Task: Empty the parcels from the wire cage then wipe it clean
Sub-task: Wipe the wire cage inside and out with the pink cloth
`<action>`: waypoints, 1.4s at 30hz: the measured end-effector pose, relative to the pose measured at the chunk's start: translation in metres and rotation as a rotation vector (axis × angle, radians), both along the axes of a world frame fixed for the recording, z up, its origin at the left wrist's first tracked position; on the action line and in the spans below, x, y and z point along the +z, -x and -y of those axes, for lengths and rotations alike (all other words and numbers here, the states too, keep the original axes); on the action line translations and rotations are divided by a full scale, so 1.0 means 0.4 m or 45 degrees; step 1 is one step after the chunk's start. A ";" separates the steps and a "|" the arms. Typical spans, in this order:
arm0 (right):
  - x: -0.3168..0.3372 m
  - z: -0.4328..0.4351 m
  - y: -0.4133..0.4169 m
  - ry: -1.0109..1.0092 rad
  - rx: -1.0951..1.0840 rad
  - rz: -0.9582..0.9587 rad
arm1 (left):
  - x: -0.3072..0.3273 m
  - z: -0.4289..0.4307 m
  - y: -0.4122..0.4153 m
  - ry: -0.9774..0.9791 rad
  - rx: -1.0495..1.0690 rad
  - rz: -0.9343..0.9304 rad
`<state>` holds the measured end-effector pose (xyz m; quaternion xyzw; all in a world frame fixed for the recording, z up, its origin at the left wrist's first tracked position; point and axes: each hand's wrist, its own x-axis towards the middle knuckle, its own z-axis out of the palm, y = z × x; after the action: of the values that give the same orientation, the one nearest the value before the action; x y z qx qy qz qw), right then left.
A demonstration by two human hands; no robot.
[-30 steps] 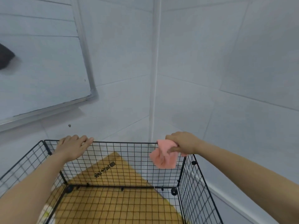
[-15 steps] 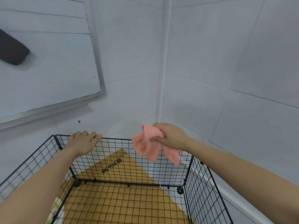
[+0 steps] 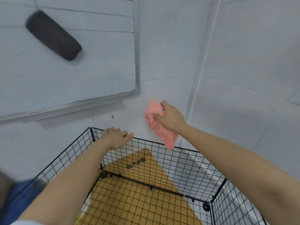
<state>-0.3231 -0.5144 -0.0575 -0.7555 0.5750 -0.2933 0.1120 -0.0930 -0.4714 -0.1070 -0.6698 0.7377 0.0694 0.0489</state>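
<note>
A black wire cage (image 3: pixel 186 161) stands in a room corner, its open top facing me. Through its mesh floor shows a yellow-brown board (image 3: pixel 129 197) with dark printed characters. My left hand (image 3: pixel 116 138) rests on the cage's far rim near the back left corner, fingers curled over the wire. My right hand (image 3: pixel 168 116) is raised above the far rim and grips a crumpled pink cloth (image 3: pixel 159 127), whose lower end hangs down to about rim height. No parcel is visible inside the cage.
A whiteboard (image 3: pixel 68 73) hangs on the left wall with a dark eraser (image 3: pixel 52 35) stuck to it. Grey tiled walls meet in a corner behind the cage. Something blue (image 3: pixel 21 197) lies outside the cage at lower left.
My right hand lifted the pink cloth off the cage's far rim and up to the left. The view shifted, so the cage sits further right. My left hand stayed on the rim.
</note>
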 end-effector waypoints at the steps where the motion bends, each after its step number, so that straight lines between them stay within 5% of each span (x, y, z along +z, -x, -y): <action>1: -0.006 0.010 -0.017 -0.031 0.039 0.014 | -0.001 0.001 0.000 0.000 0.001 -0.004; 9: -0.063 0.084 -0.084 -0.139 0.227 0.091 | -0.006 0.002 -0.001 0.044 -0.003 -0.030; 23: -0.138 -0.072 -0.050 -0.420 0.502 -0.601 | -0.031 -0.014 -0.113 0.315 0.045 0.025; 30: -0.139 -0.085 -0.051 -0.481 0.520 -0.561 | -0.029 -0.073 -0.226 0.297 0.210 0.219; 37: -0.140 -0.073 -0.118 -0.260 0.533 -0.783 | -0.012 -0.108 -0.288 0.057 0.287 -0.393; 42: -0.169 -0.044 -0.188 -0.222 0.621 -0.699 | -0.017 -0.148 -0.325 -0.027 0.294 -0.475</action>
<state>-0.2480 -0.4970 -0.1250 -0.9083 0.4097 0.0053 0.0841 0.0369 -0.4123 -0.1139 -0.7250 0.6515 0.2048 -0.0896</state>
